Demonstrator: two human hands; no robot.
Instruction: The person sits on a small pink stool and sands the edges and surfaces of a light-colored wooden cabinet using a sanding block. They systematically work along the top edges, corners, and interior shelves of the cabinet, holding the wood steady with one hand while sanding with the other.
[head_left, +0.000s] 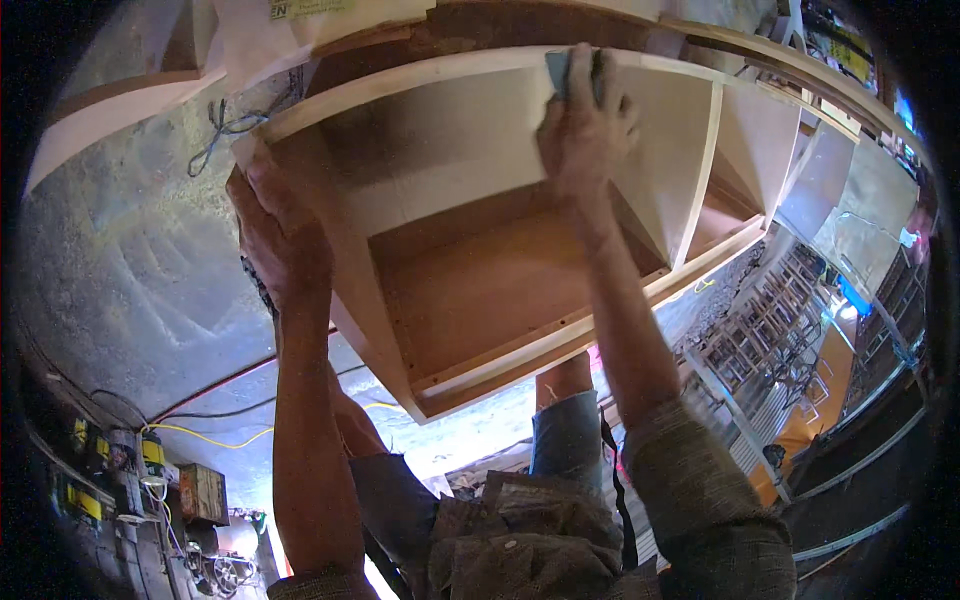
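Observation:
A long, open-fronted wooden cabinet (480,262) with upright dividers spans the middle of the view. My left hand (280,225) grips its left end panel near the far corner, fingers bent over the edge. At the far rail my right hand (590,135) is closed around a dark grey-green sanding block (557,72), pressed to the pale rail edge. Motion slightly blurs the right fingers, and they hide part of the block.
Below and left lies a grey, dusty floor (150,280) with a yellow cable (215,440) and a dark wire loop (208,140). Yellow-and-black tools (85,440) stand lower left. Stacked metal frames (775,310) lie at right. Long boards (760,45) run behind the cabinet.

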